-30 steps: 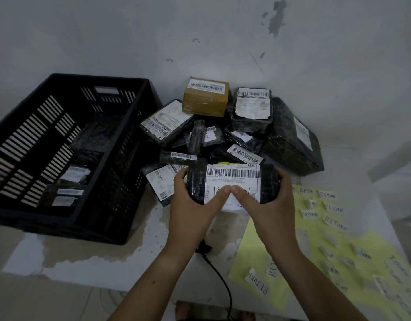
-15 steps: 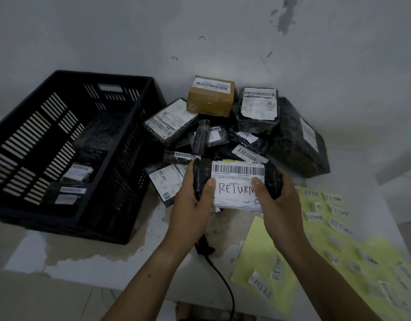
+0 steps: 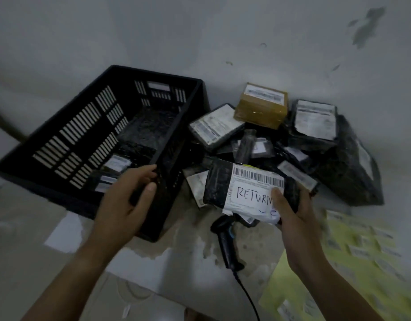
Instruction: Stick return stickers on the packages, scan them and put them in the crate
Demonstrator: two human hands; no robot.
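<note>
Pale and blotched with stains, the surface (image 3: 190, 246) runs from the bottom edge up to a bare grey wall. Both your forearms come up from below.

Your left hand (image 3: 123, 202) hovers in front of the near right corner of the black crate (image 3: 68, 135). It is turned partly on its side, its fingers (image 3: 146, 170) loosely curled with the thumb just under them and nothing held between them.

Your right hand (image 3: 294, 216) is raised a little above the surface. It grips the right end of a black package (image 3: 219, 184), fingers wrapped behind it and the thumb pressed on the front. The package tilts down to the right, and its white sticker (image 3: 250, 195) reads RETURN under a barcode. The thumb covers the end of the word.

Below the package a black scanner (image 3: 225, 237) lies on the surface, its cable (image 3: 248, 295) trailing toward you. To your right lies a yellow sheet (image 3: 299, 286) dotted with small white stickers, too blurred to read.

Inside the crate, a few labelled black parcels (image 3: 117, 162) lie on the floor.

Beyond the held package, a pile of black parcels (image 3: 315, 121) leans against the wall (image 3: 199, 31), just right of the crate. A brown box (image 3: 262, 107) sits at the back of the pile.
</note>
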